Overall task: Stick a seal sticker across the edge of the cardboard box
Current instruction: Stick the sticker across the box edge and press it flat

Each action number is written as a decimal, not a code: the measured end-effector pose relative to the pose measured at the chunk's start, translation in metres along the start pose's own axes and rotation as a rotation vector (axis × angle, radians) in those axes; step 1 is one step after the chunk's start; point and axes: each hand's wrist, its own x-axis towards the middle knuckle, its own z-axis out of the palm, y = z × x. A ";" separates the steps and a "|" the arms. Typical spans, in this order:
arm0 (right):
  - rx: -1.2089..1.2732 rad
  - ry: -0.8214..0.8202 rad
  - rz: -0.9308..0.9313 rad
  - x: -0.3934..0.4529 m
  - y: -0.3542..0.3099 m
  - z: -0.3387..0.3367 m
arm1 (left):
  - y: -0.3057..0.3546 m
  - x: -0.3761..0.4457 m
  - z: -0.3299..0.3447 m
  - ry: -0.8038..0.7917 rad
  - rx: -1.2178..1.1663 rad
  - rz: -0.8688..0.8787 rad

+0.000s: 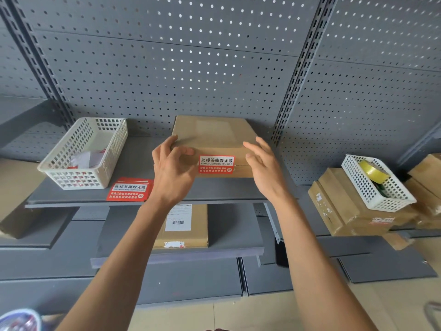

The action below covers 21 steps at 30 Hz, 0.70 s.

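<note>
We see the flat brown cardboard box (pixel 212 137) lying on the grey metal shelf (pixel 133 161), a red-and-white seal sticker (pixel 216 164) stuck across its front seam. Our left hand (pixel 172 170) touches the box's left corner with loose fingers; our right hand (pixel 264 166) hovers spread beside it, grasping nothing.

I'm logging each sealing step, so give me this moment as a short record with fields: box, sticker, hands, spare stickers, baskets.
box: cardboard box lying flat on the grey shelf
sticker: red and white seal sticker on the box's front face, across the seam
left hand: open, fingertips at the box's left front corner
right hand: open, beside the box's right front corner
spare stickers: stack on the shelf, left of the box
baskets: white basket on the shelf; another holding yellow tape
</note>
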 end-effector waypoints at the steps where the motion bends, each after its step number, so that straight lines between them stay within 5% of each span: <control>1: 0.001 -0.008 0.001 -0.003 0.003 0.003 | -0.005 -0.002 0.001 -0.006 0.015 0.010; 21: -0.050 -0.090 0.030 -0.026 0.038 0.018 | -0.032 -0.028 0.011 -0.019 0.133 0.086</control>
